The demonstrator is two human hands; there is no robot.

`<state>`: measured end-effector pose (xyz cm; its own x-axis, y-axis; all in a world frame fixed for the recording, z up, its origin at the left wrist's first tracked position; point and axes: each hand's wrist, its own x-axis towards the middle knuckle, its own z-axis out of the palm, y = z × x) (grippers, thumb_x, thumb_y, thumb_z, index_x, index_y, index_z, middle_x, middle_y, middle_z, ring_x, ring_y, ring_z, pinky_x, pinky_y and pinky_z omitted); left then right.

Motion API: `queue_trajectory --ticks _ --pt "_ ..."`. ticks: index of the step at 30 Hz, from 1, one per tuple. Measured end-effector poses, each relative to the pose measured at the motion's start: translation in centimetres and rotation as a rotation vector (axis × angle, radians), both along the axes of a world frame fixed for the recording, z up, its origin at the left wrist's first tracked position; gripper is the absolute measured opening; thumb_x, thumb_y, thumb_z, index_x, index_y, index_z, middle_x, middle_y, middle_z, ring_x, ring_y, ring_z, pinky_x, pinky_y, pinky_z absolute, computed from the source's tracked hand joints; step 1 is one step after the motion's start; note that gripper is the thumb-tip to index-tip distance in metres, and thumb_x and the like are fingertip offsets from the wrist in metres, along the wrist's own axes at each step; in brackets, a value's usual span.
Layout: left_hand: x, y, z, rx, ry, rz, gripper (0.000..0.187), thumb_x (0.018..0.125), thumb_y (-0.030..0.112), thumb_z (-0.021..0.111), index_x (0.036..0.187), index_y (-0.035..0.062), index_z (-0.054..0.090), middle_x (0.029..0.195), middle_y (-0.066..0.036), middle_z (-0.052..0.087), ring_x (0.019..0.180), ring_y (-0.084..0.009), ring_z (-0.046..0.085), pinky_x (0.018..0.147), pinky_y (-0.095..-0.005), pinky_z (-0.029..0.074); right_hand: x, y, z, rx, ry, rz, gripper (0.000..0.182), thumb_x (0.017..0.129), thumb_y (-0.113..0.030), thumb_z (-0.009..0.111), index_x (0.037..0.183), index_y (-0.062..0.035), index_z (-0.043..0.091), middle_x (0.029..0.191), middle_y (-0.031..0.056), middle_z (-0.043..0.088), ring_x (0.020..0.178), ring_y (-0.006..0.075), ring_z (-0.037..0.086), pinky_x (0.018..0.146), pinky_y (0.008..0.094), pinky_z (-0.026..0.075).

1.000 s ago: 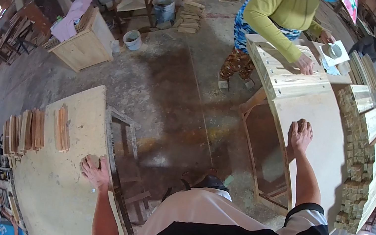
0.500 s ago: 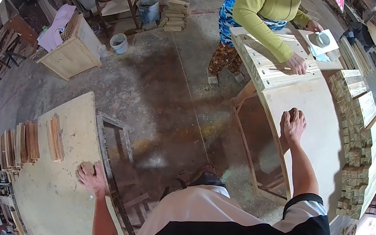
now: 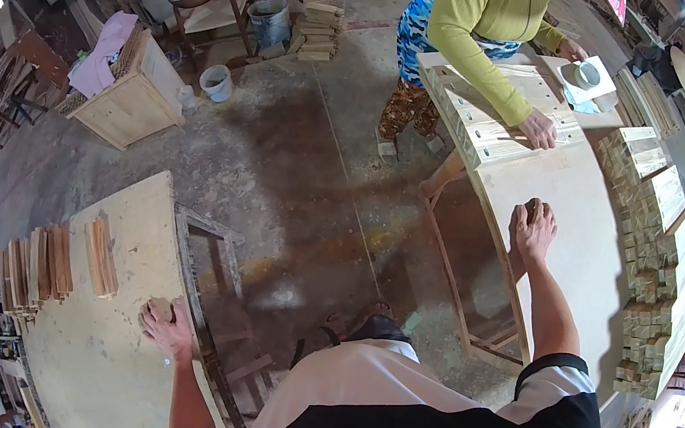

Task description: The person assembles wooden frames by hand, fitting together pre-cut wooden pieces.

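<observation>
My left hand (image 3: 168,332) rests on the pale left tabletop (image 3: 107,356), its fingers bent around something small and brownish that I cannot make out. Thin wooden strips (image 3: 101,256) lie beside it, with a further row of strips (image 3: 39,263) to their left. On the light board of the right table (image 3: 573,255), my right hand (image 3: 534,229) is down with curled fingers, a small dark brown thing partly hidden among them. Slotted wooden pieces (image 3: 504,128) lie beyond this hand.
A co-worker in a green top (image 3: 478,18) touches the slotted pieces; a cup (image 3: 586,74) stands nearby. Stacked wooden blocks (image 3: 656,279) line the right table's far side. On the floor are a white bucket (image 3: 216,82) and a wooden cabinet (image 3: 140,91).
The co-worker's hand has shifted slightly down over the slotted pieces. A person in a turquoise head covering at the far right has moved a little. My hands have hardly moved.
</observation>
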<state>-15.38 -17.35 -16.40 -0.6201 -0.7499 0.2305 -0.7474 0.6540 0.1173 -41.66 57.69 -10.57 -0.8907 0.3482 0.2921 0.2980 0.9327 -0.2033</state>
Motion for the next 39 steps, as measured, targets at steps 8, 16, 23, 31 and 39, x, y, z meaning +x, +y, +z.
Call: queue_trajectory --ticks 8,16,23,31,39 --pt "0.08 -0.33 -0.46 0.001 -0.001 -0.008 0.079 0.093 0.061 0.056 0.146 0.0035 0.047 0.152 -0.020 0.042 0.143 -0.0389 0.033 0.115 -0.0592 0.025 -0.07 0.11 0.04 -0.011 -0.014 -0.002 0.049 0.094 -0.048 0.055 0.127 -0.0120 0.058 0.135 0.0193 0.055 0.131 0.0393 0.047 0.107 0.0556 0.035" --pt "0.00 -0.13 -0.08 0.014 -0.002 -0.008 0.080 0.093 0.062 0.054 0.145 0.0024 0.047 0.152 -0.021 0.041 0.143 -0.0393 0.033 0.116 -0.0581 0.025 -0.03 0.07 0.02 -0.012 -0.014 -0.010 0.050 0.094 -0.048 0.055 0.129 -0.0122 0.057 0.138 0.0205 0.054 0.133 0.0400 0.046 0.108 0.0562 0.034" --pt "0.04 -0.31 -0.46 -0.002 -0.021 0.009 0.080 0.093 0.063 0.054 0.146 0.0032 0.046 0.153 -0.020 0.041 0.143 -0.0383 0.034 0.117 -0.0568 0.024 -0.01 0.09 -0.01 -0.016 -0.002 -0.003 0.049 0.094 -0.048 0.055 0.128 -0.0124 0.057 0.138 0.0206 0.054 0.132 0.0404 0.046 0.108 0.0576 0.033" --pt "0.10 -0.33 -0.47 0.009 -0.023 0.012 0.080 0.093 0.062 0.054 0.148 0.0049 0.045 0.153 -0.019 0.041 0.144 -0.0380 0.034 0.116 -0.0585 0.023 -0.02 0.03 -0.03 -0.011 -0.005 -0.014 0.050 0.094 -0.049 0.055 0.129 -0.0126 0.057 0.138 0.0198 0.054 0.132 0.0401 0.046 0.108 0.0575 0.034" --pt "0.04 -0.27 -0.47 -0.007 -0.015 0.008 0.080 0.093 0.062 0.054 0.147 0.0039 0.046 0.152 -0.019 0.042 0.143 -0.0382 0.034 0.116 -0.0587 0.024 -0.07 0.10 -0.17 -0.002 0.007 -0.013 0.050 0.093 -0.048 0.055 0.128 -0.0128 0.057 0.136 0.0183 0.054 0.132 0.0389 0.047 0.108 0.0566 0.034"
